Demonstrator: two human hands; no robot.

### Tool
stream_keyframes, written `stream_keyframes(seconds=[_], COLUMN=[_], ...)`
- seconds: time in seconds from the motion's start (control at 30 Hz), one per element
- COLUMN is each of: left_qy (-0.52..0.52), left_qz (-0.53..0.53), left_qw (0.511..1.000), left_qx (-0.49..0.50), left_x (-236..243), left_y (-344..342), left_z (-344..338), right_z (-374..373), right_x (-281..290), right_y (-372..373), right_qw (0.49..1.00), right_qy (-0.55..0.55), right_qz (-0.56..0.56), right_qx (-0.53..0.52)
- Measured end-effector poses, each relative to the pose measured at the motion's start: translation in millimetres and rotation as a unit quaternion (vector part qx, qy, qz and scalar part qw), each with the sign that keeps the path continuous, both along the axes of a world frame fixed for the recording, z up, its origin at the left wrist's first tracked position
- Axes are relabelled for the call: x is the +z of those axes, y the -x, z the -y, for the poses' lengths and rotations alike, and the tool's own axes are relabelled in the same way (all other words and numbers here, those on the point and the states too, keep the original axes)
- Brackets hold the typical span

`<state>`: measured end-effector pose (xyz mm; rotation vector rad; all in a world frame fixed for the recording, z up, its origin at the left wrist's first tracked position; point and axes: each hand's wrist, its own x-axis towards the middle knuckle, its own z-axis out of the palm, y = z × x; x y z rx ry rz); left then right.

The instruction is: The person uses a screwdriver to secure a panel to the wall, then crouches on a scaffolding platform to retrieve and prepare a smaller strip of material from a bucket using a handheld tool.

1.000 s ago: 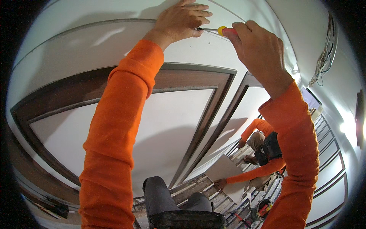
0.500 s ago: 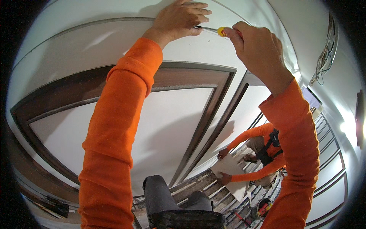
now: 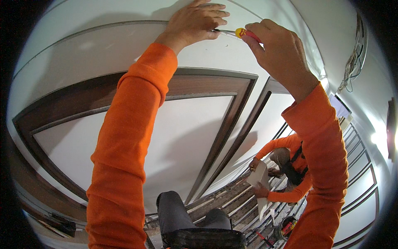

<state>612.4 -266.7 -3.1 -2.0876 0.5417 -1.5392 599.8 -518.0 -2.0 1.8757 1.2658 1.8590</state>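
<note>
The screwdriver with a red-and-yellow handle and slim metal shaft (image 3: 239, 33) sits in the orange-sleeved right hand (image 3: 280, 52), its shaft pointing left past the thumb; that hand is clamped on the handle. The shaft's far end meets the thumb side of the orange-sleeved left hand (image 3: 195, 21), whose fingers fan apart over the smooth white wall panel (image 3: 103, 50); whether thumb and forefinger pinch anything there, I cannot tell. Below is a dark brown wooden frame (image 3: 207, 85). Farther off, a crouching orange-sleeved co-worker (image 3: 292, 168) holds a flat beige board (image 3: 258, 176) two-handed
</note>
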Motion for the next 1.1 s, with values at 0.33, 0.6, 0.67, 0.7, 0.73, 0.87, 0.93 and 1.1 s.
stream_keyframes(seconds=[0.33, 0.6, 0.67, 0.7, 0.73, 0.87, 0.93, 1.1], left_qy=[0.022, 0.004, 0.0, -0.002, -0.004, 0.038, -0.005, -0.001], left_qz=[-0.026, -0.027, -0.023, -0.026, -0.028, -0.063, -0.037, -0.03], left_qw=[0.999, 0.999, 0.999, 0.999, 0.999, 0.997, 0.999, 0.999], left_qx=[0.013, 0.034, 0.038, 0.036, 0.034, -0.01, 0.026, 0.022], left_x=[-1.6, -0.7, 0.2, 0.6, 0.9, 1.6, 4.4, 2.4], left_y=[-0.1, 0.6, 1.0, 1.0, 0.9, 4.0, 4.9, 5.7], left_z=[1.8, 4.8, 4.8, 4.0, 3.4, 1.9, 6.6, 5.2], right_z=[-2.4, -1.2, -4.7, -5.7, -4.1, 5.8, 9.3, 4.3], right_x=[13.0, 19.6, 20.8, 20.3, 19.9, 9.7, -1.7, -6.5], right_y=[-4.3, -12.7, -16.9, -17.1, -16.5, -9.7, -20.0, -11.7], right_qw=[0.978, 0.944, 0.931, 0.923, 0.928, 0.965, 0.983, 0.997], right_qy=[-0.054, -0.124, -0.155, -0.17, -0.152, -0.047, -0.008, -0.001], right_qz=[-0.199, -0.302, -0.328, -0.341, -0.335, -0.238, -0.154, -0.064], right_qx=[0.025, 0.051, 0.048, 0.048, 0.055, 0.097, 0.103, 0.051])
